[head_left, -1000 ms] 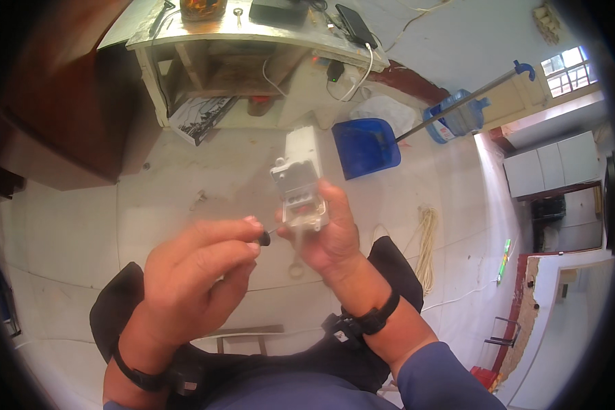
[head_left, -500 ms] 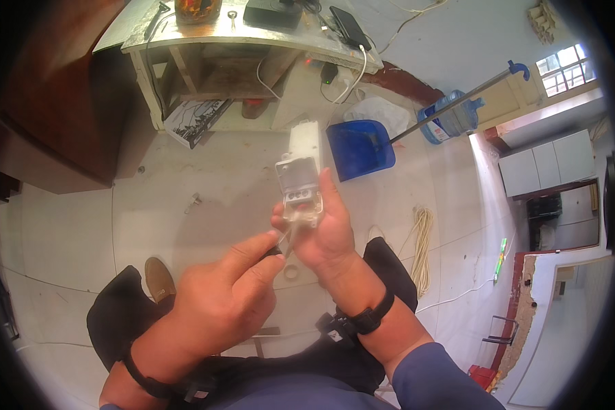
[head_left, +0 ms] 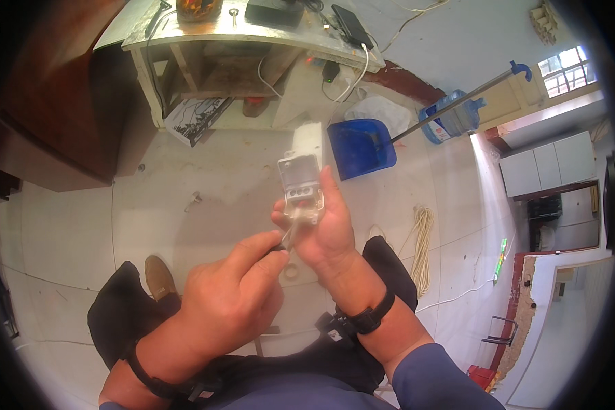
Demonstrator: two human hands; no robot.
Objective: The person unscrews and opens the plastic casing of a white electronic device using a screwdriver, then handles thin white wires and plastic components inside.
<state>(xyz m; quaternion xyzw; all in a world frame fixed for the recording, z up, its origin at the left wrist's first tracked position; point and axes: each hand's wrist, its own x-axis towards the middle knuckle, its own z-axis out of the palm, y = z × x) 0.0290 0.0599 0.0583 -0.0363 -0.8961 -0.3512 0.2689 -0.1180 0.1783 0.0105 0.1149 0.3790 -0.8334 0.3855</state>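
A white plastic electrical box [head_left: 309, 145] with its small see-through cover [head_left: 299, 171] swung up rests in my right hand [head_left: 331, 229], whose fingers wrap round its lower end. Below the cover a row of round terminal holes [head_left: 301, 193] shows, with a bit of red beneath. My left hand [head_left: 236, 290] is closed on a thin screwdriver [head_left: 286, 236]; its dark handle is mostly hidden by the fingers. The shaft reaches up to the box's lower end, where blur hides exactly what the tip touches.
Ahead stands a worktable [head_left: 253, 41] with a phone [head_left: 350, 26] and a jar [head_left: 198, 9] on it. A blue dustpan [head_left: 362, 149] and a large water bottle [head_left: 451, 117] are at the right. Coiled cable [head_left: 422, 253] lies on the tiled floor by my right knee.
My left hand has turned a little at the screwdriver, its thumb and finger shifting slightly up and right. The box has moved barely to the right in my right hand.
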